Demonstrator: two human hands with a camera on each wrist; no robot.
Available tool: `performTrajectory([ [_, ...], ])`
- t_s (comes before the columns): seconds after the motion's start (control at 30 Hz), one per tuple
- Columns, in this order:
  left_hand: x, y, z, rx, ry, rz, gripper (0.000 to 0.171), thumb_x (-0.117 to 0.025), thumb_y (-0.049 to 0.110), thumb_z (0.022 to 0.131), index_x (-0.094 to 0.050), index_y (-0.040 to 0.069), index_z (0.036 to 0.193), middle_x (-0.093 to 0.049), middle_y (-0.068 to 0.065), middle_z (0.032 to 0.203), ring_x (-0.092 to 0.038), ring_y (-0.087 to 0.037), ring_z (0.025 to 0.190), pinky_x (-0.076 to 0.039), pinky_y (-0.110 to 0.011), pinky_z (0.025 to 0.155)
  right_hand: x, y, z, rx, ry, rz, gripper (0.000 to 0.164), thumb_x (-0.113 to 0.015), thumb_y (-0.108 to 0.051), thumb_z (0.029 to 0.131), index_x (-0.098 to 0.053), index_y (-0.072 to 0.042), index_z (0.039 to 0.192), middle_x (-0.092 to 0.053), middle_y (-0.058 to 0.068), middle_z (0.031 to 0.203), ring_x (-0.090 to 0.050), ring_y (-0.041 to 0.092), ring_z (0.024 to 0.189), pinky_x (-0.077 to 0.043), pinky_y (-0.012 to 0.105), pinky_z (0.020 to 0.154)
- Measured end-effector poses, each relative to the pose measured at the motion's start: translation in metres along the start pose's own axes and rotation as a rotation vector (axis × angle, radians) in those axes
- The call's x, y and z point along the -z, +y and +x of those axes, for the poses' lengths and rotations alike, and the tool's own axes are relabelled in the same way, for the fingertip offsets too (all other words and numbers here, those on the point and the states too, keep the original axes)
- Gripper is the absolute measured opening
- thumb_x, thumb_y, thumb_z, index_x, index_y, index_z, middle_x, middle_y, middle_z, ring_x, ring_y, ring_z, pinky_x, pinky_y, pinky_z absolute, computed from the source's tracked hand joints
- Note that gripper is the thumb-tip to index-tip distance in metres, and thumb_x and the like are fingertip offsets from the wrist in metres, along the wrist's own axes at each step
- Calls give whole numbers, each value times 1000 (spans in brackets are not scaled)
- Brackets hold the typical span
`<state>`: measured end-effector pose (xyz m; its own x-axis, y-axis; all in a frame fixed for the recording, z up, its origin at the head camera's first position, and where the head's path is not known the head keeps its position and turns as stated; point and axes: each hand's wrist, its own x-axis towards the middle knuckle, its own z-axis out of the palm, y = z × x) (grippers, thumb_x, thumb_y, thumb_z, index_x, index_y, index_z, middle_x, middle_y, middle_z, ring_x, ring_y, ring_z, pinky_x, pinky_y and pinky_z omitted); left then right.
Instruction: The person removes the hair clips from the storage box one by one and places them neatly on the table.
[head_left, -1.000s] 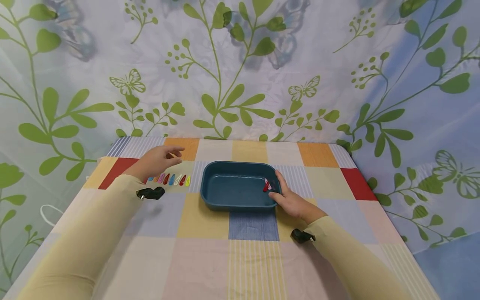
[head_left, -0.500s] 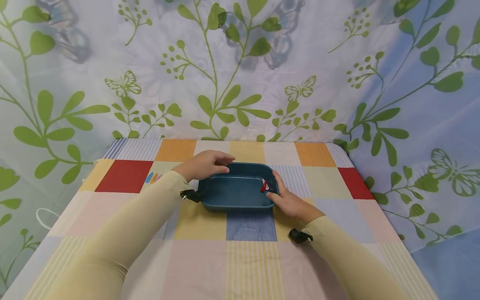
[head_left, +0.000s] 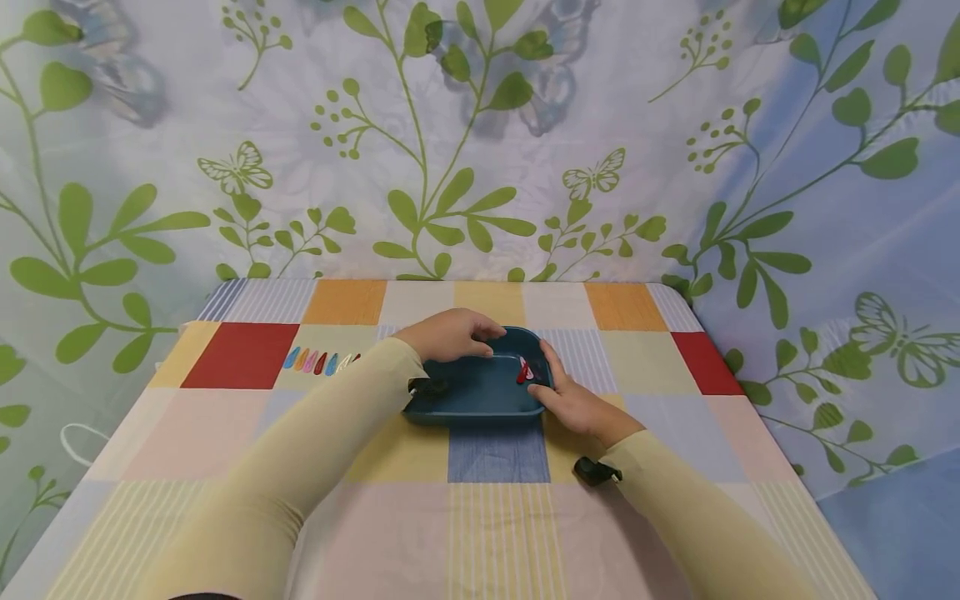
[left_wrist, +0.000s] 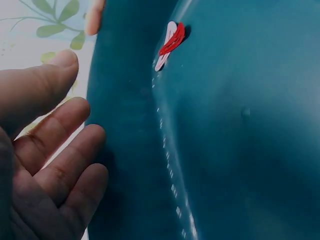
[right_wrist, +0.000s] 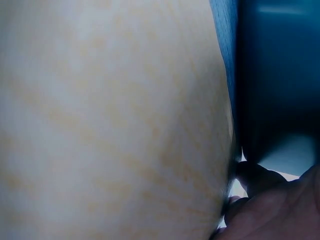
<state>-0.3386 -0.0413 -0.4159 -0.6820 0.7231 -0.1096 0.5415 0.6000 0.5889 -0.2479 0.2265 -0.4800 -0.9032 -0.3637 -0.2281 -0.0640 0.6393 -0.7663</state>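
A dark teal tray (head_left: 480, 415) lies on the table. At its right end my right hand (head_left: 583, 408) grips the rim, with the thumb at the near inner side and the fingers toward the outside. My left hand (head_left: 452, 335) is above the tray's far left part. In the left wrist view, that hand's fingers (left_wrist: 75, 150) look loosely extended, and nothing shows between them. Inside the tray, near its right end, a red snap hair clip (left_wrist: 173, 39) lies across a pale pink hair clip (left_wrist: 161, 62).
Left of the tray lies a row of hair clips, among them a blue clip (head_left: 292, 358) and a red clip (head_left: 320, 363). My left sleeve (head_left: 345, 417) covers the row's right end. A patterned curtain (head_left: 480, 200) hangs behind the table.
My left hand has moved right, from above the row of hair clips to over the tray. The right hand keeps its grip on the tray's right end. The view has shifted slightly.
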Motion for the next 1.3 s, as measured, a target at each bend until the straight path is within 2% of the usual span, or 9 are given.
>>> performTrajectory([
  [0.3, -20, 4, 28, 7, -60, 23, 45, -70, 21, 103, -63, 14, 147, -66, -3, 147, -65, -22, 131, -51, -39, 112, 1, 5, 1, 5, -14, 6, 85, -43, -37, 110, 20, -25, 167, 0, 23, 176, -14, 47, 161, -14, 67, 127],
  [0.47, -34, 4, 41, 10, -92, 78, 44, -71, 23, 102, -65, 17, 146, -68, -1, 144, -66, -20, 129, -52, -39, 110, 2, 4, 0, -2, -11, 6, 84, -42, -37, 111, 20, -26, 167, 0, 23, 176, -14, 48, 160, -15, 68, 127],
  [0.63, -46, 5, 50, -20, -121, 154, 43, -74, 25, 100, -68, 20, 142, -70, 2, 139, -64, -16, 128, -49, -38, 114, 1, 3, 0, 16, -6, 3, 84, -42, -36, 111, 19, -24, 167, 3, 18, 177, -11, 45, 162, -14, 67, 128],
  [0.83, -57, 6, 56, -33, -115, 162, 40, -79, 27, 96, -73, 21, 135, -75, 8, 125, -66, -10, 117, -50, -34, 111, 0, 4, 0, 7, -4, -4, 85, -43, -40, 111, 19, -28, 167, 4, 15, 177, -10, 43, 162, -15, 66, 128],
  [1.07, -64, 3, 56, -72, -103, 179, 33, -79, 28, 96, -76, 21, 128, -75, 8, 126, -66, -10, 119, -50, -34, 111, 0, 6, 0, 9, -9, 13, 86, -43, -41, 111, 21, -29, 166, 7, 14, 177, -7, 43, 163, -14, 67, 128],
  [1.3, -64, 1, 55, -86, -91, 192, 27, -77, 27, 98, -79, 22, 124, -75, 9, 124, -66, -10, 119, -49, -33, 112, -1, 5, 3, 9, -4, 3, 85, -42, -41, 111, 20, -25, 167, 9, 17, 177, -7, 45, 162, -15, 68, 127],
])
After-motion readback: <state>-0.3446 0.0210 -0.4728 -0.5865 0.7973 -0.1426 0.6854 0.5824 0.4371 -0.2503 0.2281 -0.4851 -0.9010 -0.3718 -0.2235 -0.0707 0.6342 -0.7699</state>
